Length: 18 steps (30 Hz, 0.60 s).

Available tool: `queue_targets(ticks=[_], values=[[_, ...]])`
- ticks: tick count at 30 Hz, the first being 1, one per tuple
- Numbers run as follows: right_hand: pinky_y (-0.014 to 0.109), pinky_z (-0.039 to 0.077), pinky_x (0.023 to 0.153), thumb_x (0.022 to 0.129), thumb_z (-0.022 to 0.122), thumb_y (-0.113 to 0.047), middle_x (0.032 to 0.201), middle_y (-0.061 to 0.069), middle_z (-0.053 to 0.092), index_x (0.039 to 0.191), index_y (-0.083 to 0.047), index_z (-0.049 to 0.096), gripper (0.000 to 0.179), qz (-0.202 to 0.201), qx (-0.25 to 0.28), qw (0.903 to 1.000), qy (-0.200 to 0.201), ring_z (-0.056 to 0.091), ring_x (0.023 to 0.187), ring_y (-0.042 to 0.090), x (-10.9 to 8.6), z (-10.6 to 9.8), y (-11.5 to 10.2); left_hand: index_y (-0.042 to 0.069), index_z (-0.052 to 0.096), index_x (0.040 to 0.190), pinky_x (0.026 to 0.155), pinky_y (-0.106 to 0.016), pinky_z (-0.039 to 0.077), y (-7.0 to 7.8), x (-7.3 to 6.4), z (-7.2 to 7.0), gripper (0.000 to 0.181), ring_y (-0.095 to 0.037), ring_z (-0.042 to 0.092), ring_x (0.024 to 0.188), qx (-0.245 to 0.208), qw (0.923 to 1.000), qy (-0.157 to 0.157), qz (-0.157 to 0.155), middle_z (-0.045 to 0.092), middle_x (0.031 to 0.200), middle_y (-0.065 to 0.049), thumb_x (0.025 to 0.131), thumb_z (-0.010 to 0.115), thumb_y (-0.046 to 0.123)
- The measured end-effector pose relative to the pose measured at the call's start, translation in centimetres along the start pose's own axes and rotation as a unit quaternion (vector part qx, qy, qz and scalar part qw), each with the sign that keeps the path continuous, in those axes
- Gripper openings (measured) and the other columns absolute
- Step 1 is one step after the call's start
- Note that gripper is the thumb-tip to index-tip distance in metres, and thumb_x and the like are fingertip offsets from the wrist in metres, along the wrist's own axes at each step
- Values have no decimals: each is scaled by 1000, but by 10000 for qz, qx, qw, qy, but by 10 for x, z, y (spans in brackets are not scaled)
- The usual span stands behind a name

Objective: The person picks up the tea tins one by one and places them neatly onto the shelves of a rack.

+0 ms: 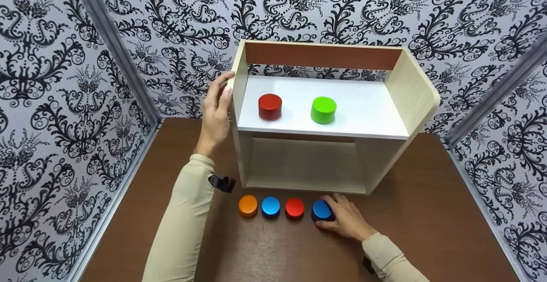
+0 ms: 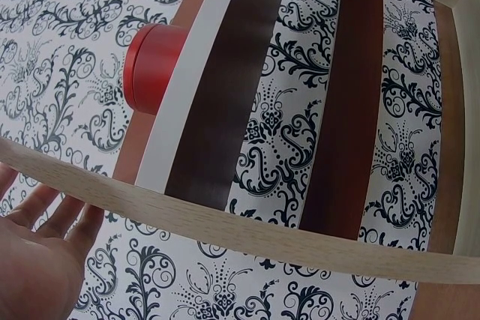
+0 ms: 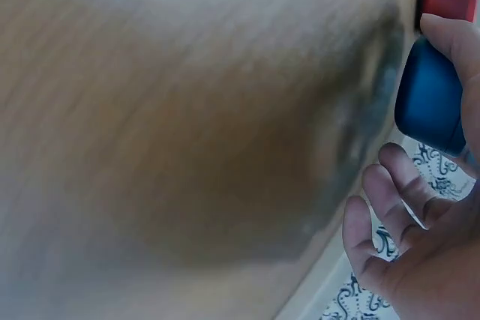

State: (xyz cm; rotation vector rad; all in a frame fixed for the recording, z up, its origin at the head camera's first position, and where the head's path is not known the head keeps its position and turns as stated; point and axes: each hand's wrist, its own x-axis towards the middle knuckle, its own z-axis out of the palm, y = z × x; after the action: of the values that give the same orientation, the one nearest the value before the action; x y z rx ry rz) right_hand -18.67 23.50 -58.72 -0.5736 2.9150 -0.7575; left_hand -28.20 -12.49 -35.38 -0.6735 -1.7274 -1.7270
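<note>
My left hand (image 1: pixel 217 109) rests against the outer side panel (image 2: pixel 217 221) of a small wooden shelf unit (image 1: pixel 322 133), fingers at its front edge. Those fingers (image 2: pixel 56 219) look fairly straight in the left wrist view. My right hand (image 1: pixel 347 218) holds a dark blue cylinder (image 1: pixel 322 210) on the brown table, thumb on the near side and fingers on the far side. In the right wrist view the thumb (image 3: pixel 450 35) lies along this blue cylinder (image 3: pixel 429 95), while three other fingers spread loosely below it. Left of it, a red cylinder (image 1: pixel 294 208) ends a row of three.
An orange cylinder (image 1: pixel 248 206) and a lighter blue cylinder (image 1: pixel 270 207) complete the row before the unit. On the white upper shelf (image 1: pixel 363 107) stand a dark red cylinder (image 1: pixel 270 107) and a green cylinder (image 1: pixel 323 110). Patterned walls (image 1: pixel 307 8) enclose the table (image 1: pixel 273 252).
</note>
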Motion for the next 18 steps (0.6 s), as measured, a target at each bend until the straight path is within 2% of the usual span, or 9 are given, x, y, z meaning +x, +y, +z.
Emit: queue_targets(ticks=[7, 11, 18], values=[[68, 42, 101, 81, 85, -43, 128, 20, 56, 138, -9, 58, 71, -216, -135, 9995, 174, 53, 121, 43, -5, -19, -9, -8, 50, 138, 95, -38, 52, 0, 0, 1, 41, -45, 57, 112, -23, 10000, 23, 36, 57, 129, -33, 103, 43, 12], [69, 38, 105, 82, 84, -43, 133, 27, 55, 139, -7, 57, 73, -239, -192, 9994, 188, 51, 125, 48, -10, -37, -18, -8, 50, 138, 95, -40, 53, 1, 0, 1, 41, -46, 57, 112, -48, 10000, 10, 10, 57, 130, -32, 104, 43, 13], [69, 46, 98, 82, 79, -56, 119, 15, 58, 133, -11, 59, 71, -739, -564, 9939, 587, 57, 114, 43, -17, -71, -34, -7, 51, 138, 95, -40, 53, 1, 0, 0, 41, -42, 58, 112, 30, 10000, 43, -3, 58, 130, -30, 104, 43, 13]])
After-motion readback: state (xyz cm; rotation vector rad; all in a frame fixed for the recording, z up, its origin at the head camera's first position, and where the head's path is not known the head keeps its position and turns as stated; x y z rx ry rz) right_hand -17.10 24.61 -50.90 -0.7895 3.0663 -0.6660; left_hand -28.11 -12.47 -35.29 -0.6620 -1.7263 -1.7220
